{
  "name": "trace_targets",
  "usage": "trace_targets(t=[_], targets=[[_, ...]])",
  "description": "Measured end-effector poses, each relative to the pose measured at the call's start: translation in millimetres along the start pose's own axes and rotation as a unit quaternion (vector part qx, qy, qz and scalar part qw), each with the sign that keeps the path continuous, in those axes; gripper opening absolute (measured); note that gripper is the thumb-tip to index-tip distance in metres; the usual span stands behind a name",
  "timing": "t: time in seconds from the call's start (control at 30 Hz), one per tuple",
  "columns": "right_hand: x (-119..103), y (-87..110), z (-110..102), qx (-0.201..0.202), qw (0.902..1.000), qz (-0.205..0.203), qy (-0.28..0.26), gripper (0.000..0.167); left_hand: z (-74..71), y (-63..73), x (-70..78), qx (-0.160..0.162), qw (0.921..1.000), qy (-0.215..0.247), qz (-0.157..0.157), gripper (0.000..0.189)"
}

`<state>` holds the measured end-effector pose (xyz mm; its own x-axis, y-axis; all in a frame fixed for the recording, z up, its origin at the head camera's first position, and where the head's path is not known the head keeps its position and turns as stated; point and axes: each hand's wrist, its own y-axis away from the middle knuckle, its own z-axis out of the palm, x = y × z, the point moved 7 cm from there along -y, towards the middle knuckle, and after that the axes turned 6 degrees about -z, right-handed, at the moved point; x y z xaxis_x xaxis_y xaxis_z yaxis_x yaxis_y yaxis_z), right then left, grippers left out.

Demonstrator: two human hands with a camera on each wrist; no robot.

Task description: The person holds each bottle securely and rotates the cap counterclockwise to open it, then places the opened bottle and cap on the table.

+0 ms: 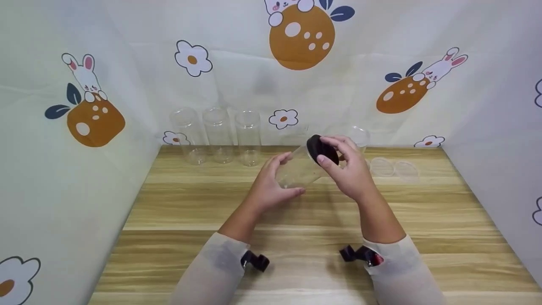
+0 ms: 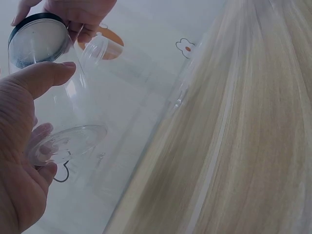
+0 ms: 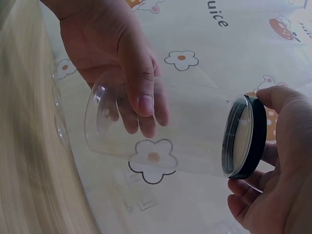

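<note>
A clear plastic jar (image 1: 298, 170) is held tilted above the table, its bottom toward the left and its mouth up to the right. My left hand (image 1: 273, 182) grips the jar near its bottom, thumb on one side and fingers round the other. A black lid (image 1: 322, 150) sits over the mouth, and its pale inner face shows through the plastic in the left wrist view. My right hand (image 1: 349, 169) holds the lid by its rim, with thumb and fingers spread across it. In the right wrist view the lid (image 3: 256, 139) sits at the jar's rim.
Three clear jars (image 1: 248, 140) stand in a row at the back left of the wooden table (image 1: 178, 254). Another clear jar (image 1: 360, 135) stands behind my right hand. Clear round discs (image 1: 383, 167) lie to its right. Patterned cloth walls (image 1: 237, 63) close the back and sides.
</note>
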<state>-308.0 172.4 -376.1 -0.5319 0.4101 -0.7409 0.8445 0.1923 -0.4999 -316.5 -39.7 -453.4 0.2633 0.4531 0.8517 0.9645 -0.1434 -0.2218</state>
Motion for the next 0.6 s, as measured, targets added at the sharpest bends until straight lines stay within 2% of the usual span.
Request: trace_targets(t=[0.13,0.33,0.43,0.6], targets=[[-4.0,0.3,1.1,-0.006,0.9992,-0.028,-0.026,0.043,0.0,0.1,0.4,-0.001,1.0000,0.000,0.002,0.100],[-8.3,0.7,2.7,-0.010,0.9954,-0.055,-0.078,0.059,-0.9,0.7,0.4,-0.002,1.0000,0.005,0.005,0.100],[-7.9,0.9,2.7,-0.011,0.9954,-0.055,-0.078,0.058,-1.2,0.4,0.1,0.000,1.0000,0.005,0.006,0.099],[-3.0,0.3,1.4,-0.006,0.9985,-0.027,-0.047,0.044,-0.9,0.0,1.2,0.000,1.0000,0.005,0.008,0.099]])
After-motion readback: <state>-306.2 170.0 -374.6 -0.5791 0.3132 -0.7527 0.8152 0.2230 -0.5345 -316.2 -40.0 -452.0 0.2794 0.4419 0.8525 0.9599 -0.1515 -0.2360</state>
